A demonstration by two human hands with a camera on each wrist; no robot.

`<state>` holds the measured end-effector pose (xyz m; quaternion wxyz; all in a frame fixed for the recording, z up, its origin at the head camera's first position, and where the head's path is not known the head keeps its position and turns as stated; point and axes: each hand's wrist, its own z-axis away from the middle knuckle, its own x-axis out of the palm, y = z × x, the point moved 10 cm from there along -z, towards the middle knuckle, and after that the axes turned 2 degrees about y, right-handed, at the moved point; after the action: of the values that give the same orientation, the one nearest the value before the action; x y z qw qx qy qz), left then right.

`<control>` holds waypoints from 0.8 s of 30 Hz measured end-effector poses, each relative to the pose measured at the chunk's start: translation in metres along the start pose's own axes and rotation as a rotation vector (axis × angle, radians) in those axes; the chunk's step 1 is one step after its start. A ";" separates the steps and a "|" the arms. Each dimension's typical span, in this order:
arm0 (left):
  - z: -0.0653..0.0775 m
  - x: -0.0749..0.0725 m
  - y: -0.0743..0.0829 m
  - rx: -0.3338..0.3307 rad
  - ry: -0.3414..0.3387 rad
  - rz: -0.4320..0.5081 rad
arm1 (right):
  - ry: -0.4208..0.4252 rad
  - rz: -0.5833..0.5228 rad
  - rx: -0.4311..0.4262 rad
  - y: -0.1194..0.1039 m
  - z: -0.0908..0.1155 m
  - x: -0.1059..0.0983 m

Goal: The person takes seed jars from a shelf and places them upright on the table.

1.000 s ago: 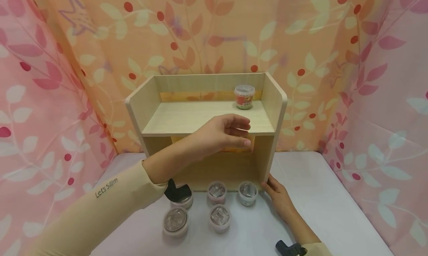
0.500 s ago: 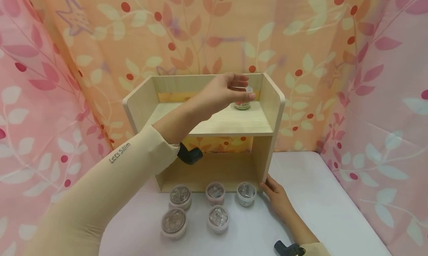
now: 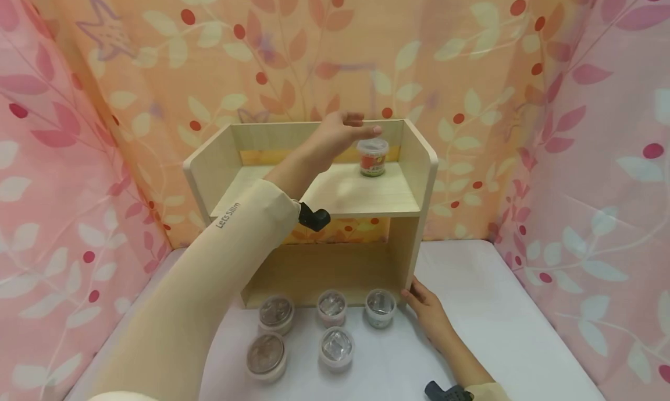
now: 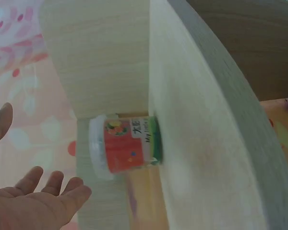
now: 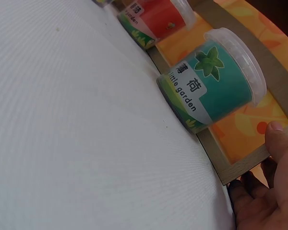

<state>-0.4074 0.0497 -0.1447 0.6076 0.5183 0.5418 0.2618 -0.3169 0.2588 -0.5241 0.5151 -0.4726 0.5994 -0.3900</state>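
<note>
My left hand is raised over the upper board of a small wooden shelf. Its fingers are loosely spread, with nothing between them. Just beyond the fingertips a clear-lidded plastic cup with a red and green label stands on that board. A gap separates hand and cup in the left wrist view, where the cup appears sideways. My right hand holds the lower front corner of the shelf's right side panel. In the right wrist view the thumb lies on the panel's edge and the other fingers go round its outer side.
On the white tabletop, several lidded cups stand before the shelf. Closest to my right hand is a teal-labelled mint cup, beside a red-labelled cup. A floral curtain hangs behind.
My left hand has risen from below the upper board's front edge to the cup's height, passed before the cup, then shifted slightly left. The right hand keeps its hold on the panel.
</note>
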 end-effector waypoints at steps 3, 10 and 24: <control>-0.007 0.000 -0.009 -0.032 0.005 0.000 | 0.002 -0.001 -0.001 0.000 0.000 0.000; -0.019 0.002 -0.023 -0.073 0.014 0.003 | 0.027 0.009 -0.015 -0.001 -0.001 -0.003; -0.028 0.017 -0.044 -0.110 0.039 -0.008 | 0.013 -0.024 0.002 0.000 0.001 0.000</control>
<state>-0.4396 0.0600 -0.1882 0.6255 0.4768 0.5404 0.2989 -0.3161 0.2591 -0.5245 0.5070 -0.4768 0.5966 -0.3997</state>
